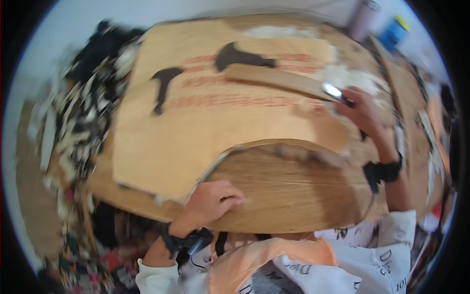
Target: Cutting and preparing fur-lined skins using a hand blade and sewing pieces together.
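My right hand (361, 110) is closed around a small tool with a bright, shiny metal end (333, 91) and a dark part; blur hides its exact kind. This tool is at the right end of a long, flat brown strip (279, 82), which looks like wood or card. Just beyond the strip lies a dark, curved flat piece (240, 56). A similar dark piece (164, 88) lies farther left. Both rest on a big tan sheet (161, 142) with red print. My left hand (211, 200), fingers curled in, is over the near table edge beside the sheet; nothing shows in it.
A wooden table (289, 191) shows inside the sheet's curved cutout. Heaped dark and white scraps (93, 93) line its left side. White fluffy material (355, 78) lies at the right. A pinkish bottle (363, 20) and a blue container (394, 33) stand at the back right.
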The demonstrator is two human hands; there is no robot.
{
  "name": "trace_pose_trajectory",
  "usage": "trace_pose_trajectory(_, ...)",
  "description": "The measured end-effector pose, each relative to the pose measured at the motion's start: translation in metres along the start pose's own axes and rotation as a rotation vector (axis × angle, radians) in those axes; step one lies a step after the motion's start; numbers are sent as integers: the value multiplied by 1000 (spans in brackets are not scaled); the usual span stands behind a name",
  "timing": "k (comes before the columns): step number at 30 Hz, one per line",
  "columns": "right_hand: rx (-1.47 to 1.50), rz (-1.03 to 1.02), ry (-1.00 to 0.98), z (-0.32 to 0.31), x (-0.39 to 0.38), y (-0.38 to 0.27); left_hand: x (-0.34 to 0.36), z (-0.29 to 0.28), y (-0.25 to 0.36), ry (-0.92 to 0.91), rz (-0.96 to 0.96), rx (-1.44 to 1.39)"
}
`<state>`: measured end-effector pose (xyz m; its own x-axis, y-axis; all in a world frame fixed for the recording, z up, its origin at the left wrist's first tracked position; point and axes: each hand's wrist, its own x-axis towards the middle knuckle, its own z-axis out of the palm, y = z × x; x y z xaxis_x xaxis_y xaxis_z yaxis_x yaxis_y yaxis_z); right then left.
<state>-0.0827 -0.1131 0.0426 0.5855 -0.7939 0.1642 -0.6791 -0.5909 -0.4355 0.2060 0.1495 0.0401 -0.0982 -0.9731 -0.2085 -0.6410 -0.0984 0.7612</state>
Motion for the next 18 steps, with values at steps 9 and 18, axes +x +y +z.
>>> trace_pose_trajectory(9,-35,-23,-54,24,15,19,-141,-84,-58,333,-630,508)
trace_pose_trajectory(18,-57,58,-99,25,22,16,-95,-77,-84,108,195,669)
